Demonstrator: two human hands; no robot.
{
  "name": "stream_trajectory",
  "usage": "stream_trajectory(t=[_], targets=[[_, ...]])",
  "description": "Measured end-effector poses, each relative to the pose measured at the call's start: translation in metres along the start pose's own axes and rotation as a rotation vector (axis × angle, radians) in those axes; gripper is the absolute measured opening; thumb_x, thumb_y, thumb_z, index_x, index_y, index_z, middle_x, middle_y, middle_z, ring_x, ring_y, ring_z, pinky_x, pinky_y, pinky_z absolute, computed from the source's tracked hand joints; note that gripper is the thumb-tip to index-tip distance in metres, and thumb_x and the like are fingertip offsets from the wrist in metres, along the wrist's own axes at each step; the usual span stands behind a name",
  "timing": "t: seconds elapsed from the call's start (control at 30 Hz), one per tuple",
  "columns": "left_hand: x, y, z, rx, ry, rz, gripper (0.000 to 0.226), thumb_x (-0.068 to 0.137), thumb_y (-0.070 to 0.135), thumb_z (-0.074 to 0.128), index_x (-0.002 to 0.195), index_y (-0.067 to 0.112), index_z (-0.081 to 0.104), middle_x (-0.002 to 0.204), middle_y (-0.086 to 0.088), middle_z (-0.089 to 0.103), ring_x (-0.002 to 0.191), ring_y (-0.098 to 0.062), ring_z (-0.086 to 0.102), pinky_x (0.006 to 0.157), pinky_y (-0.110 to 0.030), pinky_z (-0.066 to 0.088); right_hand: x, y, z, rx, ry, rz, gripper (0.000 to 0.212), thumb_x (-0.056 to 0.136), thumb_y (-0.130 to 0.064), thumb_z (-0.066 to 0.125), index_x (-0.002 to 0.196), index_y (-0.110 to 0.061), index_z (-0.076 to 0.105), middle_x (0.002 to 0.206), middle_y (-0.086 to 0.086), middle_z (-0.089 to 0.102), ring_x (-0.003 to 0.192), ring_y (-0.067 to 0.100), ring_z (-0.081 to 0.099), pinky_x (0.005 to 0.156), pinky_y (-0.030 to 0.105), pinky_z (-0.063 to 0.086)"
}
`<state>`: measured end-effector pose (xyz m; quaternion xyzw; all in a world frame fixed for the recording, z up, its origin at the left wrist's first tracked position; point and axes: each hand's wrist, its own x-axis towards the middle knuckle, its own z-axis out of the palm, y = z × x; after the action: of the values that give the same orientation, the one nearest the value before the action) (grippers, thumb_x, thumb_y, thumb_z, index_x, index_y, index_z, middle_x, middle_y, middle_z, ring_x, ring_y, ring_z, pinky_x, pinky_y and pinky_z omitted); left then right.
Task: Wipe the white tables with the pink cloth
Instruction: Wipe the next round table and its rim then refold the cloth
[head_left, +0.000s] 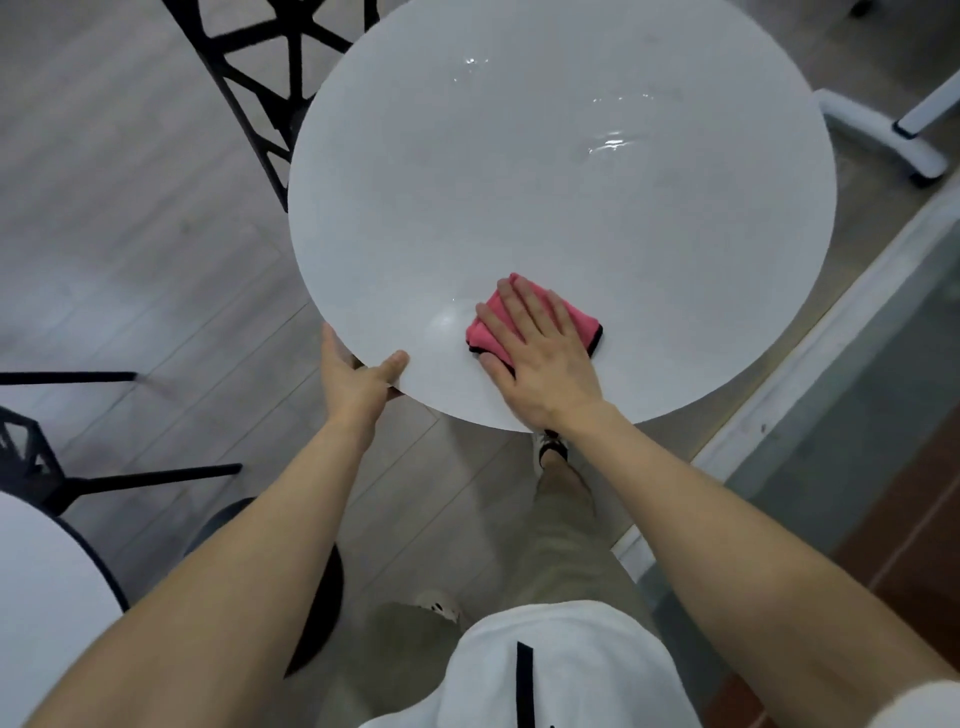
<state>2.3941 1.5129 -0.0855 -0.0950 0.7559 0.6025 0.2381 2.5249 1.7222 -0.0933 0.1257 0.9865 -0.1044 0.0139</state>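
Right now pink cloth (577, 318) lies under flat-fingered R hand (540, 349) on white table (519, 182); L hand (354, 380) grips its rim.

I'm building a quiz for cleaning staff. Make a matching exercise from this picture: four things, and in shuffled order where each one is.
1 left hand
2 right hand
3 pink cloth
4 wet streaks

A far side of the white table
B pressed flat on the cloth
C gripping the table's near edge
D under a palm

Pairs: 1-C, 2-B, 3-D, 4-A
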Motion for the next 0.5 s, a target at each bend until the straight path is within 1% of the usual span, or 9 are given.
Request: stream_trajectory(t=[0.1,0.17,0.2,0.27,0.33,0.37,0.4,0.47,0.5], targets=[[0.02,0.006,-0.008,-0.023,0.081,-0.05,0.097,0.088,-0.005,0.085,0.162,0.038,0.039,0.123,0.004,0.077,0.108,-0.02,0.079,0.075,-0.047,0.069,0.013,-0.014,0.004,0.032,0.023,-0.003,0.068,0.114,-0.061,0.021,0.173,-0.028,0.02,0.182,0.003,0.005,0.168,0.021,-0.004,0.135,0.053,0.007],[0.028,0.009,-0.009,-0.019,0.137,-0.075,0.101,0.087,-0.001,0.087,0.164,0.038,0.035,0.12,0.003,0.076,0.108,-0.021,0.079,0.081,-0.05,0.069,0.018,-0.018,0.002,0.032,-0.002,-0.049,0.068,0.114,-0.061,0.021,0.173,-0.028,0.02,0.182,0.004,0.004,0.168,0.021,-0.005,0.135,0.054,0.007],[0.031,0.01,-0.009,-0.006,0.16,-0.083,0.102,0.087,0.001,0.088,0.165,0.038,0.034,0.121,0.003,0.076,0.109,-0.02,0.078,0.085,-0.051,0.068,0.018,-0.016,0.001,0.028,-0.013,-0.107,0.067,0.114,-0.061,0.022,0.173,-0.029,0.02,0.182,0.004,0.004,0.168,0.021,-0.005,0.135,0.054,0.008],[0.032,0.01,-0.008,0.012,0.18,-0.095,0.1,0.089,0.005,0.088,0.166,0.04,0.033,0.123,0.003,0.074,0.11,-0.017,0.076,0.093,-0.053,0.066,0.016,0.001,-0.004,0.003,-0.043,-0.309,0.064,0.114,-0.06,0.027,0.172,-0.034,0.023,0.182,0.001,0.005,0.168,0.019,-0.004,0.135,0.051,0.007],[0.033,0.01,-0.009,0.033,0.154,-0.081,0.098,0.092,0.007,0.086,0.165,0.043,0.032,0.126,0.004,0.074,0.112,-0.017,0.075,0.096,-0.053,0.065,0.028,0.04,-0.015,-0.032,-0.093,-0.495,0.061,0.114,-0.057,0.033,0.171,-0.039,0.021,0.182,-0.005,0.003,0.168,0.014,-0.004,0.136,0.045,0.003],[0.033,0.01,-0.009,0.041,0.129,-0.067,0.096,0.093,0.008,0.084,0.165,0.046,0.031,0.129,0.004,0.074,0.114,-0.018,0.075,0.097,-0.054,0.065,0.04,0.06,-0.022,-0.045,-0.097,-0.491,0.061,0.114,-0.056,0.035,0.171,-0.041,0.02,0.182,-0.007,0.003,0.168,0.012,-0.003,0.136,0.043,0.001],[0.032,0.011,-0.008,0.032,0.096,-0.065,0.095,0.096,0.009,0.081,0.165,0.049,0.029,0.132,0.005,0.074,0.117,-0.02,0.075,0.096,-0.054,0.065,0.054,0.077,-0.029,-0.048,-0.07,-0.398,0.06,0.114,-0.055,0.035,0.171,-0.041,0.019,0.182,-0.007,0.004,0.168,0.011,-0.003,0.136,0.042,0.001],[0.027,0.013,-0.002,0.0,0.004,-0.088,0.093,0.104,0.013,0.071,0.164,0.058,0.017,0.145,0.012,0.067,0.123,-0.023,0.073,0.087,-0.055,0.067,0.081,0.088,-0.036,-0.03,-0.008,-0.06,0.061,0.114,-0.054,0.032,0.171,-0.039,0.018,0.182,-0.003,0.005,0.168,0.013,-0.004,0.136,0.044,0.0],[0.024,0.014,0.001,-0.002,-0.033,-0.098,0.091,0.107,0.017,0.066,0.163,0.063,0.011,0.151,0.016,0.062,0.125,-0.024,0.071,0.082,-0.055,0.068,0.089,0.076,-0.034,-0.01,0.013,0.086,0.061,0.114,-0.054,0.028,0.172,-0.036,0.019,0.182,0.0,0.005,0.168,0.017,-0.004,0.136,0.047,0.0]])
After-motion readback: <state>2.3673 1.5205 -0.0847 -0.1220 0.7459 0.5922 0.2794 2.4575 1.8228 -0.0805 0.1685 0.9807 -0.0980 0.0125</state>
